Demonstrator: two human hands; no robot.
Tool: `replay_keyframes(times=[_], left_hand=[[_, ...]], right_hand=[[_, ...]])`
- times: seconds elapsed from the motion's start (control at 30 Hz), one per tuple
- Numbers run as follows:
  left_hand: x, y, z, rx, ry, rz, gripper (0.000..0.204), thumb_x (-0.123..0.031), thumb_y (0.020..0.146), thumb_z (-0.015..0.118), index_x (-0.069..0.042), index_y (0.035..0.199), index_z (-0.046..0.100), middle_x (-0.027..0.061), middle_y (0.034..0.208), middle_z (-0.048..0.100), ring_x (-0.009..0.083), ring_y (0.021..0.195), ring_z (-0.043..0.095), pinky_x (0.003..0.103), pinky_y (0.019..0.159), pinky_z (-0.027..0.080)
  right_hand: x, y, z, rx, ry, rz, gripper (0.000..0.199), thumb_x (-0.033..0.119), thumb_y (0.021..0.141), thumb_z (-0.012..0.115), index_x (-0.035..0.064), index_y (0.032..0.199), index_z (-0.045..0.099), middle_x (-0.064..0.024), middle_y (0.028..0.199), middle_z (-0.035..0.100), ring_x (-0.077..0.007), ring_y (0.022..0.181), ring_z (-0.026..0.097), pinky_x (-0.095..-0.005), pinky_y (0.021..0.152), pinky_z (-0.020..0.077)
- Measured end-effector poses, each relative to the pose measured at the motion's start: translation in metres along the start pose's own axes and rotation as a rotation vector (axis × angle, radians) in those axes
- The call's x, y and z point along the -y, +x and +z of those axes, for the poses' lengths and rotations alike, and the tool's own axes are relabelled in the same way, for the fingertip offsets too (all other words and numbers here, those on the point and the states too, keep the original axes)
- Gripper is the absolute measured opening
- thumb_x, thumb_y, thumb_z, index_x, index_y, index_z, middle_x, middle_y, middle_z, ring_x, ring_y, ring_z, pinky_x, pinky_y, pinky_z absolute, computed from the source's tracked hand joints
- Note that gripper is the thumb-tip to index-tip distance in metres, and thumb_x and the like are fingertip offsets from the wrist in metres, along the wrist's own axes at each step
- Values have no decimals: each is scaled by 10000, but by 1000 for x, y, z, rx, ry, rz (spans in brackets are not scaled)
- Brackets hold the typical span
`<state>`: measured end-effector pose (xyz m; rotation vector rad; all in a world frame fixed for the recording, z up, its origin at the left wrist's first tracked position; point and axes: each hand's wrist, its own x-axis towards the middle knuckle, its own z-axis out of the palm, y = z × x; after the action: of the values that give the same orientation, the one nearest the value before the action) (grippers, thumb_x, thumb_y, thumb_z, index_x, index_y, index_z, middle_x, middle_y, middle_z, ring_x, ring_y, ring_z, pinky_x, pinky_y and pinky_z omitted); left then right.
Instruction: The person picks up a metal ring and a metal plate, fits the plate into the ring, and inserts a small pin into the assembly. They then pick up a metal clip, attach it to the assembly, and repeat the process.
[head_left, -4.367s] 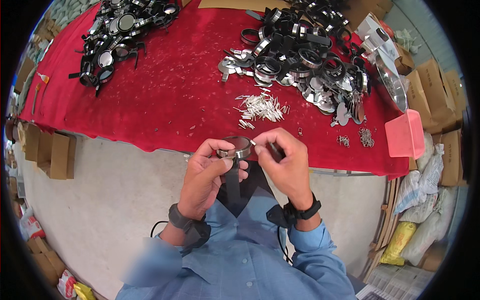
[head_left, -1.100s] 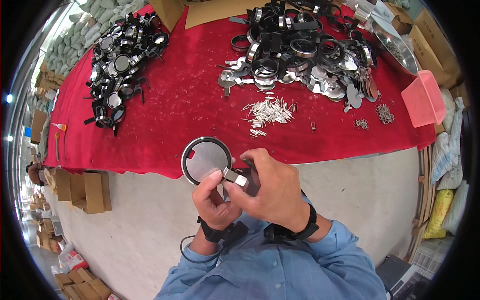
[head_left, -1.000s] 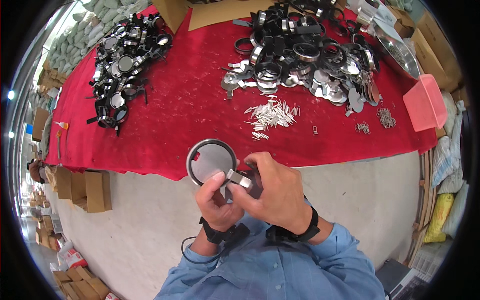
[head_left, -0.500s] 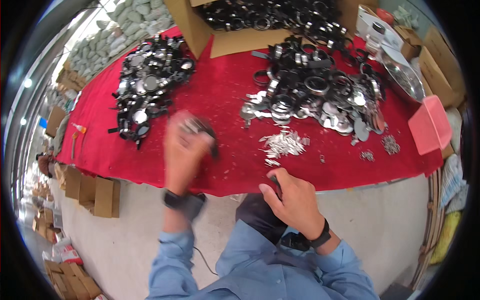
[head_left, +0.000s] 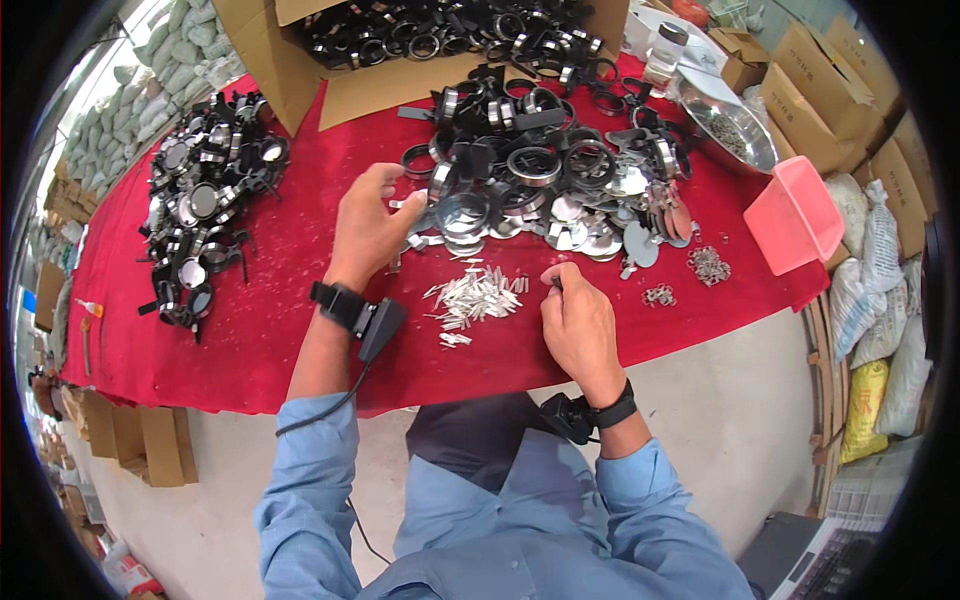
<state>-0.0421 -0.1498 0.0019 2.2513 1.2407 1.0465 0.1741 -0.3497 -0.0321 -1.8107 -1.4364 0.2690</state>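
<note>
My left hand (head_left: pixel 375 225) reaches to the near-left side of a heap of black rings with silvery bands (head_left: pixel 530 165). Its thumb and fingers are apart, and I see nothing between them. Round metal discs (head_left: pixel 585 230) lie along the near side of that heap. My right hand (head_left: pixel 580 325) is closed just right of a small pile of thin whitish strips (head_left: pixel 478 298). A small dark tip (head_left: pixel 556 282) shows between its thumb and index finger; the rest is hidden in the palm.
A second heap of ring parts with discs (head_left: pixel 200 205) lies at the left. Behind stands an open cardboard box (head_left: pixel 365 98) full of black rings. Small metal links (head_left: pixel 708 265), a pink plastic bin (head_left: pixel 795 215), a metal bowl (head_left: pixel 755 150) and a lidded jar (head_left: pixel 664 55) are at the right.
The view has shifted to the right. My left hand, earlier blurred with a dark round part near the left heap, is now empty beside the right heap. My right hand has moved beside the strips.
</note>
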Motion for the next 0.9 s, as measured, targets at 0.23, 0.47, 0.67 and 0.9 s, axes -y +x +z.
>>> replay_keyframes(times=[0.23,0.47,0.67,0.9], left_hand=[[22,22,44,181,159,36,243,-195,870,748,-5,1001,671,220,919,700,417,895,695,506,768,528],[-11,-5,-32,198,-438,-145,189,-189,1034,631,-8,1084,642,60,968,731,110,836,670,271,703,510],[-39,-83,-62,126,-815,-465,300,-275,1109,495,-33,1281,541,186,1144,744,198,945,755,292,802,589],[-62,-180,-37,42,-1216,-717,276,-347,1104,514,-80,1176,513,287,1152,722,276,863,771,345,728,631]], right_hand=[[-33,10,-11,-75,-137,60,168,56,905,578,-12,1046,639,-236,955,719,-432,871,702,-525,770,551],[-76,16,-52,-255,-450,225,278,243,882,745,30,1024,638,-163,849,687,-383,779,705,-503,664,545],[-85,22,-44,-209,-548,162,421,335,835,824,29,1036,617,-155,871,689,-381,760,707,-491,637,550],[-84,22,-39,-231,-537,131,223,144,831,743,40,994,634,-165,850,699,-394,766,710,-517,669,552]])
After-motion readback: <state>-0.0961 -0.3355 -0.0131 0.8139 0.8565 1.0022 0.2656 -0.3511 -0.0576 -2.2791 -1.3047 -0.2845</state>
